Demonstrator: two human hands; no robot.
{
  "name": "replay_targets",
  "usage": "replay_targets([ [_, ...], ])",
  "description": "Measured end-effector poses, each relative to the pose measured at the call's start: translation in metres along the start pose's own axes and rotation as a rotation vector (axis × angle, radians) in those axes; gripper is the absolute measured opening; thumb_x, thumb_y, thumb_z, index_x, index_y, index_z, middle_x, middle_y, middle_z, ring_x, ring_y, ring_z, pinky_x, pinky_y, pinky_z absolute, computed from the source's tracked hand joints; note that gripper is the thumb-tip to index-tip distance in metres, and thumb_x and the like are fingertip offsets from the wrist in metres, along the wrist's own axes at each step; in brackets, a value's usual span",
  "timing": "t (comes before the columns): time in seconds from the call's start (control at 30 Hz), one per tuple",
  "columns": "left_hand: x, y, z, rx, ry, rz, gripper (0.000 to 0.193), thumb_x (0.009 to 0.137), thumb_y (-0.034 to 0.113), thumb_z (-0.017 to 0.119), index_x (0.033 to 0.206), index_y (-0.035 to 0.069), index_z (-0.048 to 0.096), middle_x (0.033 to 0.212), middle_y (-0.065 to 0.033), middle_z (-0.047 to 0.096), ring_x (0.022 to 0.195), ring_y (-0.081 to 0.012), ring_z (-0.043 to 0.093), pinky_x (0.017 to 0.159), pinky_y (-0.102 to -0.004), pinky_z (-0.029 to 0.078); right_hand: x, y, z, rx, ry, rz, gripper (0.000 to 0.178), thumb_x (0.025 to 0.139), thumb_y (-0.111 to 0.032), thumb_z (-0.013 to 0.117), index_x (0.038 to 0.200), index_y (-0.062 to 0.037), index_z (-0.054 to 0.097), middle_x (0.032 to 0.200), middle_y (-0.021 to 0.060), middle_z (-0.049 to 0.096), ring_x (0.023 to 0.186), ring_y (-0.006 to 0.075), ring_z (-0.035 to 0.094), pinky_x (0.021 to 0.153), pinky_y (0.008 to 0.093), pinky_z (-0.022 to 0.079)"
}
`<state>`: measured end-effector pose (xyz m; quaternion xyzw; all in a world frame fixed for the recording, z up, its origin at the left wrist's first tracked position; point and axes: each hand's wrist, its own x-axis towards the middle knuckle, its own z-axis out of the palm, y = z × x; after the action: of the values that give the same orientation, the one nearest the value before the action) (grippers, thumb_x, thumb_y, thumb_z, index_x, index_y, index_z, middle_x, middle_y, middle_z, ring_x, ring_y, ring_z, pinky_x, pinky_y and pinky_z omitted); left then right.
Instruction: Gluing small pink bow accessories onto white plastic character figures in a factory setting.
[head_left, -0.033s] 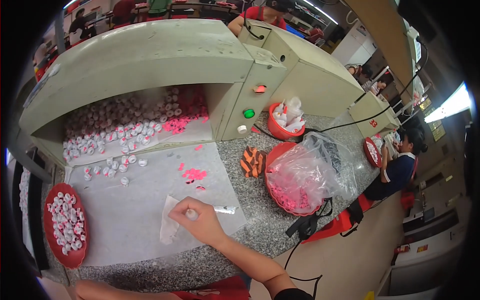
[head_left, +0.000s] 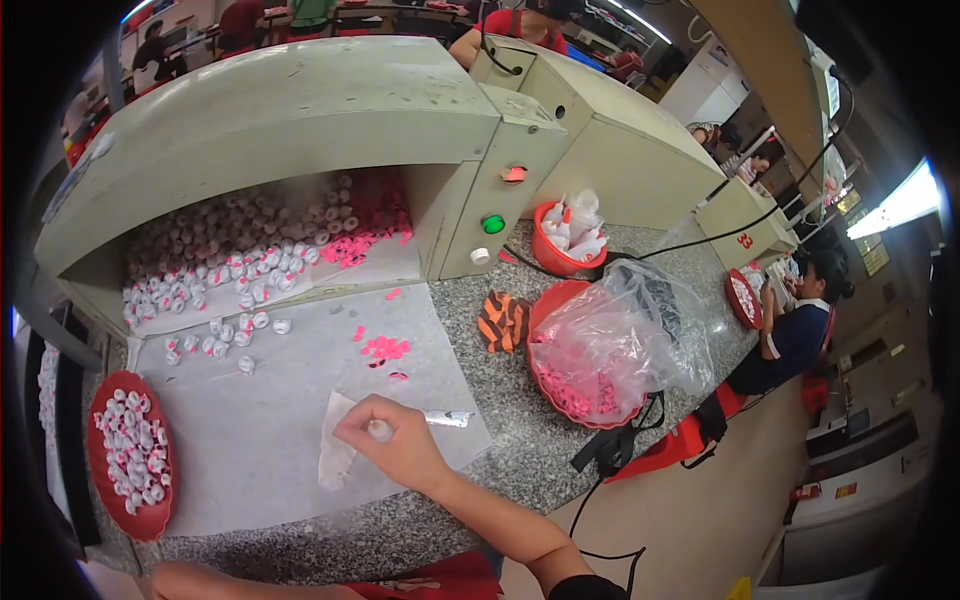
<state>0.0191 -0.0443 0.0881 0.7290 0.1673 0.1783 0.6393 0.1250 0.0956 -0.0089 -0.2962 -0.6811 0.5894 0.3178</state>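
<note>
My right hand (head_left: 395, 440) is closed, fingertips pinched over a folded white cloth (head_left: 336, 462) on the white sheet (head_left: 240, 440). A small whitish piece with a rounded end (head_left: 380, 430) pokes up out of its grip; the rest of it is hidden. Just right of the fingers lies a silvery strip (head_left: 450, 418). Beyond the hand, small pink pieces (head_left: 385, 349) are scattered on the sheet. Several small white round parts with pink marks (head_left: 246, 365) sit farther left. Only my left forearm (head_left: 240, 584) shows at the lower edge; its hand is out of view.
A beige arched machine (head_left: 300, 120) stands behind, heaped inside with white parts and pink pieces. A red dish (head_left: 103, 480) of parts stands left. To the right are an orange-black patterned cloth (head_left: 503, 322), a red bowl (head_left: 540, 385) under clear plastic, and a red tub (head_left: 540, 250) of white bottles.
The view has shifted slightly. My right hand keeps the same grip over the folded cloth, and the parts on the sheet have not visibly moved.
</note>
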Motion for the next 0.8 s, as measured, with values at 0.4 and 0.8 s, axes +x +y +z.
replay_targets([
  [0.4,0.006,0.012,-0.009,-0.053,-0.040,0.139,0.019,0.066,0.018,0.059,0.076,0.006,0.050,0.070,-0.0086,0.047,0.068,-0.0271,0.050,0.058,-0.0353,0.040,0.000,-0.006,-0.004,-0.046,-0.081,0.006,0.009,0.073,-0.007,0.065,0.077,-0.0012,0.060,0.074,0.0047,0.059,0.071,0.0107,0.056,0.066,0.0237,0.043],
  [0.8,-0.027,0.007,0.019,-1.475,0.653,0.320,0.019,0.078,0.016,0.051,0.078,-0.002,0.044,0.072,-0.0169,0.050,0.064,-0.0296,0.050,0.056,-0.0346,0.039,-0.006,-0.007,0.009,0.013,-0.160,0.110,0.006,0.073,-0.003,0.063,0.076,-0.0007,0.059,0.074,0.0016,0.058,0.071,0.0074,0.054,0.068,0.0219,0.042],
])
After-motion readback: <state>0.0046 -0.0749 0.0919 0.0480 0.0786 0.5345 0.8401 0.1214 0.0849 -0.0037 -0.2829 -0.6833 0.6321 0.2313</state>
